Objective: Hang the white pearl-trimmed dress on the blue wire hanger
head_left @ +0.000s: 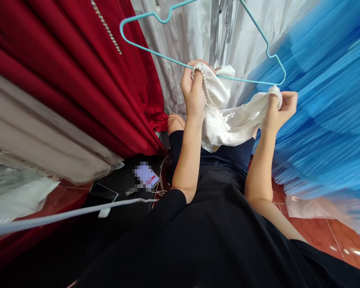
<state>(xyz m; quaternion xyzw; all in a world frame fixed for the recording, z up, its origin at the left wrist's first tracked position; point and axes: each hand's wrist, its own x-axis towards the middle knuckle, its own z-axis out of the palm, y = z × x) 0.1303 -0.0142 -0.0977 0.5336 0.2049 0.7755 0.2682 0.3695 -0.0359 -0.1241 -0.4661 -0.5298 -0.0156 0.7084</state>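
Note:
A white cloth [217,130] with a string of pearl beads along its edge is stretched between my two hands above my lap. My left hand [195,92] is closed on one end, its thumb under the beaded edge, close against the bottom bar of a light blue hanger [168,58]. The other end is pinched in my right hand [279,108], just below the hanger's right corner. Part of the cloth lies behind the hanger bar. Some fingers of my left hand are hidden by the cloth.
Red fabric [129,92] hangs at the left, blue tulle [327,100] at the right, and white drapes [183,32] ahead. Two phones, one dark [103,195] and one with a lit screen [151,180], lie on a black surface [120,176] at lower left.

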